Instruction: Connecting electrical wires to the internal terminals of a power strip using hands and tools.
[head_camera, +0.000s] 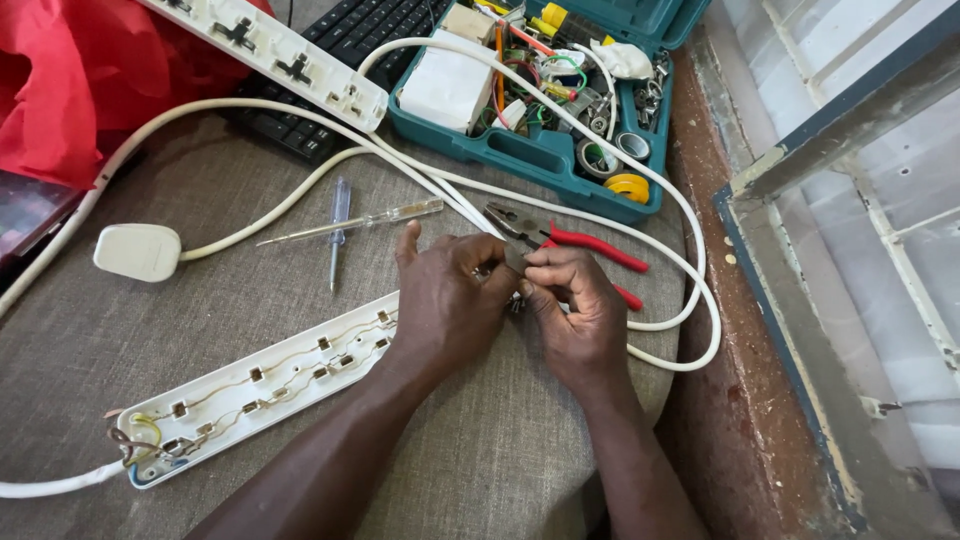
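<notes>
Red cloth (70, 75) fills the upper left of the frame, and below it, at the left edge, lies a white plug (138, 251) on its white cable (640, 170), which loops across the grey fabric surface (500, 450) to the right. At lower left the opened power strip (255, 390) lies with its back off: brass contacts and thin wires are bare along its length, and coloured cores are gathered at its left end where a second white lead enters. Judging by that, the strip is already opened up and its inner wiring is exposed; closing it again is not yet done. Its white cover with the sockets (270, 55) rests apart at upper left, partly over a black keyboard (350, 40).

Counted: one plug, one opened strip, one cover, two screwdrivers (340, 225) crossing just above the hands, one pair of red-handled pliers (575, 250), one teal toolbox (545, 85) at upper centre holding tape rolls and odd parts.

In the middle, the left hand (445, 305) and the right hand (575, 315) meet, fingertips pinched together around a small metal part (515, 300); both are nearly closed on it, thumbs pressed in. What the part is cannot be told; it sits between the hands, just right of the strip's end. At right is a weathered window frame (830, 170).
</notes>
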